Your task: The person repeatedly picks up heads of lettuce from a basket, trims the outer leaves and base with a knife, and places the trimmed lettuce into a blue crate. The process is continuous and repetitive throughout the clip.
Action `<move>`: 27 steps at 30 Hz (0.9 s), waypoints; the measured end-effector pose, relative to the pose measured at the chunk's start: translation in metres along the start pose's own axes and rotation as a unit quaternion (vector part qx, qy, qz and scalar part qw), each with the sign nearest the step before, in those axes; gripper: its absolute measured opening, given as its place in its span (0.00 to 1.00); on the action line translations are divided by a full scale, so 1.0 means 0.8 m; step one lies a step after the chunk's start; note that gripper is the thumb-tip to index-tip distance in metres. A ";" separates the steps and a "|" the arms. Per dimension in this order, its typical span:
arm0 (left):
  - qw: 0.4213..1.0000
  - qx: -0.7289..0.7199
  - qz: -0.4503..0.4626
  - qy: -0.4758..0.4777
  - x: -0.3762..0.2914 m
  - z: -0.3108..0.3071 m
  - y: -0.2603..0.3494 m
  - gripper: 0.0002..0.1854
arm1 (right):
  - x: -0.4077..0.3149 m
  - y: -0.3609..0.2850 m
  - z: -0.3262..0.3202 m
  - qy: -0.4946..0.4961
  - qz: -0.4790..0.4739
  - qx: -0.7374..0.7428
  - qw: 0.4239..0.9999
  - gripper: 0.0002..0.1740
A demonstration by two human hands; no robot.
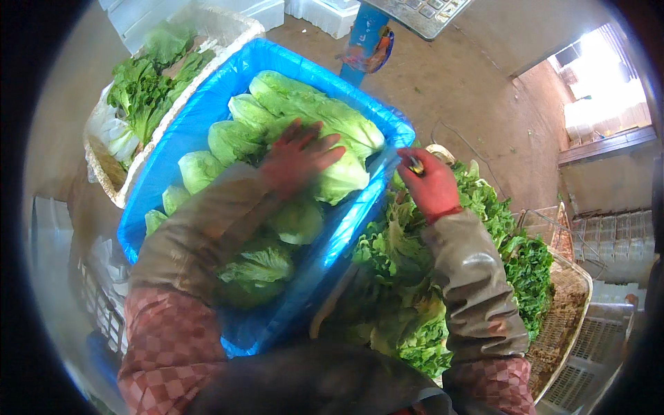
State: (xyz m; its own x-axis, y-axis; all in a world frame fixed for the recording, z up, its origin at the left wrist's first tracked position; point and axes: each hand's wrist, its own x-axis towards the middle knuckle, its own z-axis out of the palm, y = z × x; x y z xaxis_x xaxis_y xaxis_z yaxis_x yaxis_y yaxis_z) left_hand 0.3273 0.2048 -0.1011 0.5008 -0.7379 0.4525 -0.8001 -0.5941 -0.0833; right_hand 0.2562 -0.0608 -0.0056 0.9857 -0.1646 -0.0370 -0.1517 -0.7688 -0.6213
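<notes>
My left hand, in a red glove, lies spread with its fingers apart over heads of lettuce. They are packed in rows inside a crate lined with blue plastic film. Just past the crate's right rim, my right hand, also red-gloved, is closed around a small tool with yellow and black on it; most of the tool is hidden in the fist. Loose leafy lettuce lies beneath my right forearm. Part of the packed lettuce is covered by my left arm.
A white foam box with leafy greens stands beyond the crate's left side. A blue post carries a keypad panel at the top. At right is a soiled plastic basket. Stacked crates are farther right.
</notes>
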 end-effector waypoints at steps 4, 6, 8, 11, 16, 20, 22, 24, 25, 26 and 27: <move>1.000 -0.029 0.003 0.006 -0.022 -0.078 0.011 0.22 | 0.065 -0.021 0.026 -0.066 -0.121 -0.236 0.962 0.29; 0.999 -0.036 0.006 -0.034 -0.027 -0.108 0.011 0.22 | 0.098 -0.027 0.049 -0.090 -0.161 -0.277 0.943 0.30; 0.999 -0.038 -0.012 0.026 -0.021 -0.114 0.010 0.23 | 0.127 -0.023 0.055 -0.096 -0.151 -0.216 0.960 0.31; 0.997 -0.064 -0.024 0.023 -0.003 -0.079 0.011 0.24 | 0.153 -0.014 0.052 -0.167 -0.058 -0.093 0.980 0.34; 0.998 -0.029 -0.033 -0.053 0.008 -0.014 0.021 0.28 | 0.152 0.003 0.042 -0.164 -0.046 -0.029 0.985 0.33; 0.979 -0.156 -0.039 -0.125 0.016 -0.028 0.021 0.43 | 0.152 0.009 0.059 -0.177 -0.055 -0.060 0.981 0.35; 0.985 -0.131 0.008 -0.114 0.028 -0.036 0.023 0.51 | 0.155 0.005 0.060 -0.162 -0.065 -0.076 0.982 0.37; 0.984 -0.114 -0.031 -0.132 0.037 -0.033 0.028 0.49 | 0.145 -0.004 0.039 -0.190 -0.066 -0.035 0.979 0.37; 0.989 -0.100 -0.038 -0.101 0.038 -0.028 0.029 0.48 | 0.136 -0.012 0.025 -0.181 -0.061 -0.009 0.981 0.37; 0.980 -0.101 -0.068 -0.159 0.037 -0.017 0.033 0.48 | 0.121 -0.020 0.007 -0.165 -0.019 0.021 0.986 0.36; 0.985 -0.091 -0.075 -0.130 0.033 -0.005 0.034 0.48 | 0.094 -0.028 -0.019 -0.150 0.029 0.130 0.980 0.34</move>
State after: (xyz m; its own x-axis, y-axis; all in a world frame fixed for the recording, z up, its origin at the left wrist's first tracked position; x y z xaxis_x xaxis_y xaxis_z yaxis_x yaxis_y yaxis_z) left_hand 0.3173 0.1709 -0.0878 0.6662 -0.7177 0.2026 -0.7450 -0.6528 0.1373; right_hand 0.3327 -0.0651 0.0173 0.9594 0.0155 -0.2816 -0.2223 -0.5730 -0.7888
